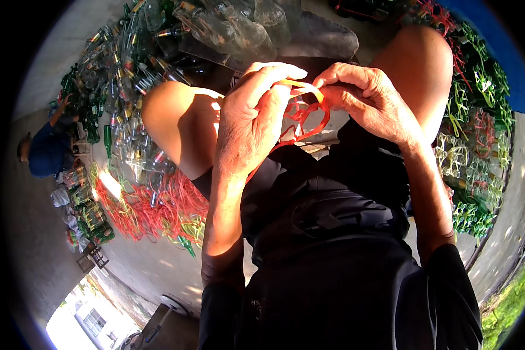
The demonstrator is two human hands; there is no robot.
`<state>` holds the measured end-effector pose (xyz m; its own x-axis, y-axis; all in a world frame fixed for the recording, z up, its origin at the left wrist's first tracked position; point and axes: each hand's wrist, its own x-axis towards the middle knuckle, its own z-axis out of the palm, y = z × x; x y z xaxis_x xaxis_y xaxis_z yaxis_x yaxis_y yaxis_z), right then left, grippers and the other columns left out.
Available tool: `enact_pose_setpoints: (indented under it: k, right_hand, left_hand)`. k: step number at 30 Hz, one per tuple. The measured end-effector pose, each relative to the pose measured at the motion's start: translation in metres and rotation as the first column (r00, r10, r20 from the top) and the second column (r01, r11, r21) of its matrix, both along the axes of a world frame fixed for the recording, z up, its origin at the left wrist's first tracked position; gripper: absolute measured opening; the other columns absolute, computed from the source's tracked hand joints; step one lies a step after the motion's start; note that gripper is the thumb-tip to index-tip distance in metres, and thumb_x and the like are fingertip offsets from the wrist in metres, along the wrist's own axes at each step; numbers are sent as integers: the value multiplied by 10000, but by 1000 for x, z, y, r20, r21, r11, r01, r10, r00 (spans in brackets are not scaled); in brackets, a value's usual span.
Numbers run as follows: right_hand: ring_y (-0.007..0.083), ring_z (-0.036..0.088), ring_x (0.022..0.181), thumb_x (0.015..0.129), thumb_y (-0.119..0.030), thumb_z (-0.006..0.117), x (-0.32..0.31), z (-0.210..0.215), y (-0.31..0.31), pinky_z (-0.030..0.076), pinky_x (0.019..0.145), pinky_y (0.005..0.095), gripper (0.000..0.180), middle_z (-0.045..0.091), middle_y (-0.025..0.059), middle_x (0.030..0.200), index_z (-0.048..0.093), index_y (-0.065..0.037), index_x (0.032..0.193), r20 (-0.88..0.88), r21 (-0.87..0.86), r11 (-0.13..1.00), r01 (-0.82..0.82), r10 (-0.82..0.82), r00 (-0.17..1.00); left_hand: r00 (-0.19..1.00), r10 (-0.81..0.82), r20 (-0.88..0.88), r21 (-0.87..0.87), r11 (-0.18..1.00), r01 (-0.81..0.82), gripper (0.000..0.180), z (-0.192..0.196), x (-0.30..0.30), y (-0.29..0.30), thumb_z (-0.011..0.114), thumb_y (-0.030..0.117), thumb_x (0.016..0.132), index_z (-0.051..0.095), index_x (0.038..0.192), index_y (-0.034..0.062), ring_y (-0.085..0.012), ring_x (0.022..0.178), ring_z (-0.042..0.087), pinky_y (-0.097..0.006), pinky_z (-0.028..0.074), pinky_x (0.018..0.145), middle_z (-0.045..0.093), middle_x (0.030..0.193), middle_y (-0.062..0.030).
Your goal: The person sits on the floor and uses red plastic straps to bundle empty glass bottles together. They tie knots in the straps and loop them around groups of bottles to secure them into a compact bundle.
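Strapping (pixel 325 119), red and orange, loops between our hands, above our lap and between our bare knees (pixel 172 116). Our left hand (pixel 252 111) is curled, thumb and forefinger closed on the orange stretch; our right hand (pixel 376 105) pinches the same band from the other side, fingers bent. The two hands are near each other, fingertips just apart, and they hide exactly how the band crosses. Clear bottles (pixel 245 32) lie beyond them, next to a larger bottle heap (pixel 122 99) at left. Our left forearm (pixel 224 216) covers the edge of a red and yellowish tangle of strips (pixel 163 201) on the floor. Green and pale bundles (pixel 472 219) line the right; a co-worker in blue (pixel 45 156) is far left.
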<state>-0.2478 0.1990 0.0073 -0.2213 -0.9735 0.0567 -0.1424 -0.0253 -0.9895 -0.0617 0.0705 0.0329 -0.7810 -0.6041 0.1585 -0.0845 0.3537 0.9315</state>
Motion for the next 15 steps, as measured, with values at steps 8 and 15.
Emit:
enact_pose_setpoints:
  k: [8, 15]
  right_hand:
    - [83, 644, 796, 1012, -16, 611, 4, -6, -4, 551, 725, 272, 153, 701, 39, 865, 698, 3, 1137, -1, 5, 1000, -21, 21, 1000]
    - [91, 672, 860, 1011, -4, 601, 10, -9, -5, 562, 767, 270, 168, 702, 60, 910, 686, 8, 1155, 25, -13, 1000, 3, -3, 1000]
  left_hand:
    - [995, -39, 89, 84, 996, 31, 192, -10, 9, 0, 584, 112, 1075, 716, 1183, 26, -70, 819, 676, -214, 574, 717, 736, 962, -12]
    - [996, 57, 73, 131, 989, -66, 128, -13, 10, 3, 664, 90, 1005, 749, 1043, 2, -38, 701, 569, -227, 473, 629, 671, 766, -3]
